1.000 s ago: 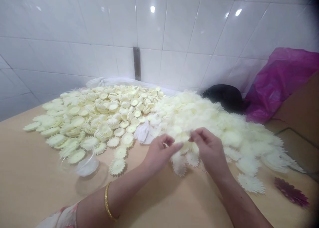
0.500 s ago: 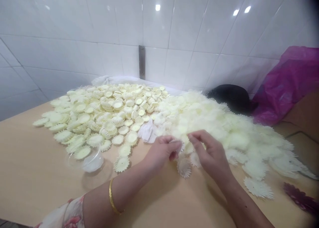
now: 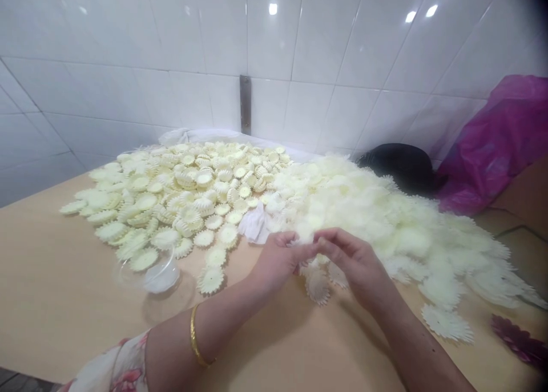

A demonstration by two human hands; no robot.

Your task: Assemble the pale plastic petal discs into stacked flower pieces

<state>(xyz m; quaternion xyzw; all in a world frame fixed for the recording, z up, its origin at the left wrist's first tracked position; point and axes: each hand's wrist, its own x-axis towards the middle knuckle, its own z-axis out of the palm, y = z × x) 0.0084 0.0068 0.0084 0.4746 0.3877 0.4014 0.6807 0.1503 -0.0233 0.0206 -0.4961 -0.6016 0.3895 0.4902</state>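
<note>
My left hand (image 3: 278,262) is closed, its thumb and fingers pinching a pale fabric flower piece (image 3: 305,239) that is mostly hidden. My right hand (image 3: 357,266) meets it from the right, fingertips pressed together at the edge of that piece and against the left fingers. Just below the hands, a few loose flower pieces (image 3: 317,286) with notched edges lie on the table. Close behind them is a crumpled white cloth (image 3: 256,223). To the right spreads a heap of thin, pale yellow flower pieces (image 3: 411,238).
Thicker notched pale discs (image 3: 184,181) are piled at the left. A clear bowl (image 3: 161,275) with white contents stands on the wooden table (image 3: 77,318). At the right are a dark red flower piece (image 3: 520,340), a black object (image 3: 398,166) and a pink plastic bag (image 3: 492,141). A tiled wall (image 3: 171,32) rises behind.
My right hand has moved left, closing the gap to my left hand, so the fingertips now meet. The view has shifted slightly; the piles look the same.
</note>
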